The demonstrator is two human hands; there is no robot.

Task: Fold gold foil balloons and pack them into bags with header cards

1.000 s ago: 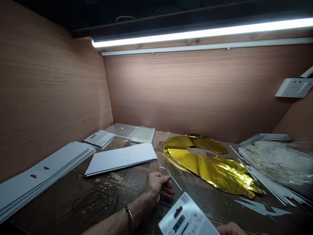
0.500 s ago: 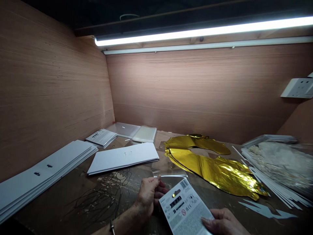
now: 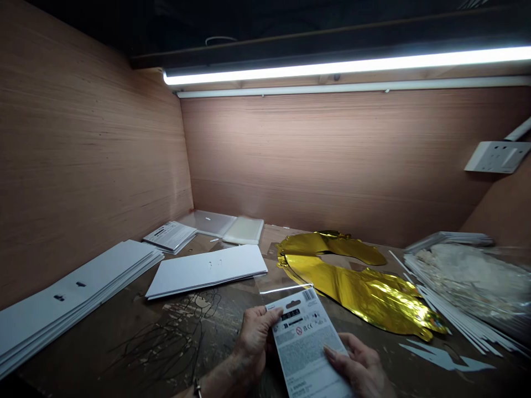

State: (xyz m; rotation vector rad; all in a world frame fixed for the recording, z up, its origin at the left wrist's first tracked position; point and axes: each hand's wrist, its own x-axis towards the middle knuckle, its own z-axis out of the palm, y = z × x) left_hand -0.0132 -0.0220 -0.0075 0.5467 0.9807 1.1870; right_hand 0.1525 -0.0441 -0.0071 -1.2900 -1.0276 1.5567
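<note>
A white printed header card [image 3: 305, 337] with a hang hole and a barcode is between my hands, tilted. My left hand [image 3: 255, 337] pinches its upper left edge, thumb on the front. On the lower right side my right hand [image 3: 359, 362] grips the card, thumb across the print. Past the card's top edge shows a clear plastic bag [image 3: 269, 284] with a shiny rim; whether the card is inside it I cannot tell. Gold foil balloons [image 3: 344, 276] lie flat just beyond my right hand.
Stacked white cards [image 3: 207, 271] and a longer stack [image 3: 83, 293] lie left, near tangled dark strings [image 3: 174, 331]. Printed cards [image 3: 170, 236] and clear bags [image 3: 244, 229] sit at the back. White sticks [image 3: 460, 320], a plastic-wrapped bundle [image 3: 473, 276] and a cut sheet [image 3: 446, 355] are right.
The card has moved up and left against the clear bag. My left hand, earlier beside the card at the bag, now pinches the card's edge. The right hand has shifted left with it.
</note>
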